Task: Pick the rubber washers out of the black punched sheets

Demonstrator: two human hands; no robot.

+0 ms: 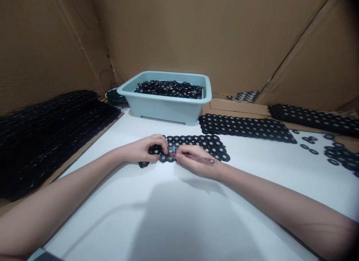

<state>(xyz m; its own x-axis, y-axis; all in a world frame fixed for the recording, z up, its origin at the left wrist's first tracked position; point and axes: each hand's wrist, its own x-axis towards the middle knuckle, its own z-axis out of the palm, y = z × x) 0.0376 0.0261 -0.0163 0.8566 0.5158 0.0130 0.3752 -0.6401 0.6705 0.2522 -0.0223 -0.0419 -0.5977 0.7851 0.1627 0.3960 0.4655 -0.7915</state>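
A sheet of joined black rings with pale grey centres lies on the white table in front of me. My left hand is at its left end, fingers curled and thumb bent in, holding some of the rings. In my right hand is a slim tool with a reddish, see-through handle, gripped like a pen. Its tip points left at the rings beside my left fingertips; what kind of tip it is cannot be made out. My hands cover part of the sheet.
Behind the sheet stands a light blue tub of loose black rings. Finished-looking ring sheets lie at the back right, with loose rings beside them. A dark stack fills the left side. Cardboard walls enclose the table.
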